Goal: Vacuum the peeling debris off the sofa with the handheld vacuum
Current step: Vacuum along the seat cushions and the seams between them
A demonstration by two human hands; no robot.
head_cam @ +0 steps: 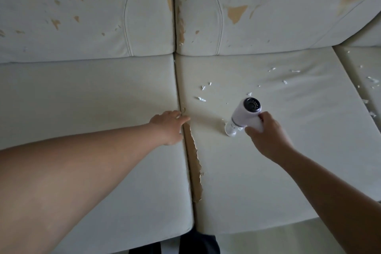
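Note:
My right hand (266, 134) grips a white handheld vacuum (245, 114), whose nozzle touches the middle seat cushion (268, 161) of the cream sofa. White peeling flakes (201, 99) lie scattered on that cushion beyond the vacuum, with more flakes (288, 74) toward the right. My left hand (170, 125) rests with straight fingers at the seam between the left cushion (92, 99) and the middle one, pressing beside a long tan torn strip (195, 163).
The back cushions (82, 16) show many tan peeled patches. A third seat cushion (365, 80) at the right carries more flakes. The sofa's front edge runs along the bottom, with floor (278, 239) and dark clothing (195, 241) below it.

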